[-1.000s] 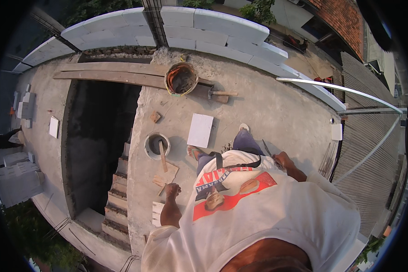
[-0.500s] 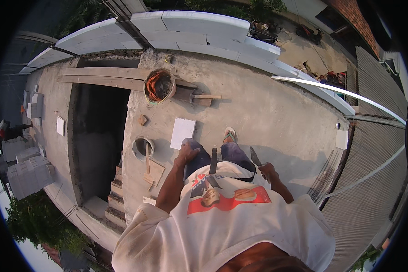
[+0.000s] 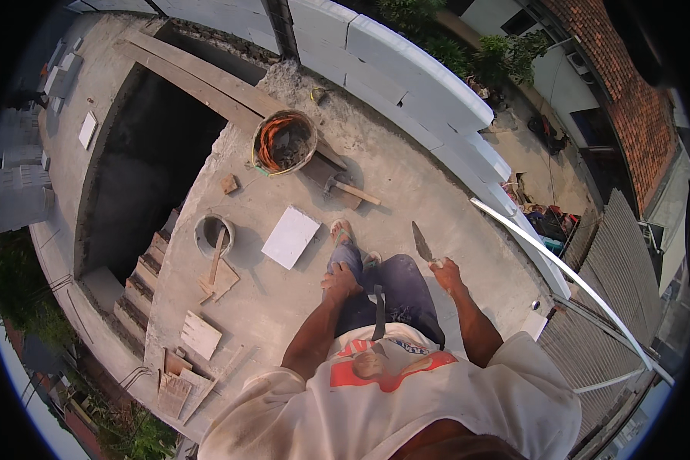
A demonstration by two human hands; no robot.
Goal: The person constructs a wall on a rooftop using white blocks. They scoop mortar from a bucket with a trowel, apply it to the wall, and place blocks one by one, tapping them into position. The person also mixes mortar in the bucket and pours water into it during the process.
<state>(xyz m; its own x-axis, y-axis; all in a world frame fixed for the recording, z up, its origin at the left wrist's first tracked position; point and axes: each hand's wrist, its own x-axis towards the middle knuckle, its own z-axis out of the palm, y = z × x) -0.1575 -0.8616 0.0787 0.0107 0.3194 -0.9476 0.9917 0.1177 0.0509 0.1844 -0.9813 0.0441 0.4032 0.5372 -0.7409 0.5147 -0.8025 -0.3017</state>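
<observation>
My left hand [image 3: 340, 282] rests on my bent left knee, its fingers spread over the dark trouser leg [image 3: 348, 257]. Out to the right, my right hand [image 3: 445, 273] grips the handle of a pointed trowel [image 3: 421, 241], whose blade points forward over the concrete. Ahead of my left foot, a white block [image 3: 291, 237] lies on the floor. Left of it stands a round bucket [image 3: 208, 239] with a wooden-handled tool [image 3: 219, 249] leaning in it.
A larger bucket [image 3: 315, 155] holds orange material, with a hammer [image 3: 354, 191] beside it. On the left, planks [image 3: 199, 83] cross a dark stair opening [image 3: 142, 169] with steps [image 3: 139, 295]. A white block wall [image 3: 406, 84] edges the floor ahead; wood scraps [image 3: 178, 389] lie lower left.
My view has swung to the right, and I have stepped forward with my left foot. The trowel has moved with my right hand; my left hand stays on my left leg.
</observation>
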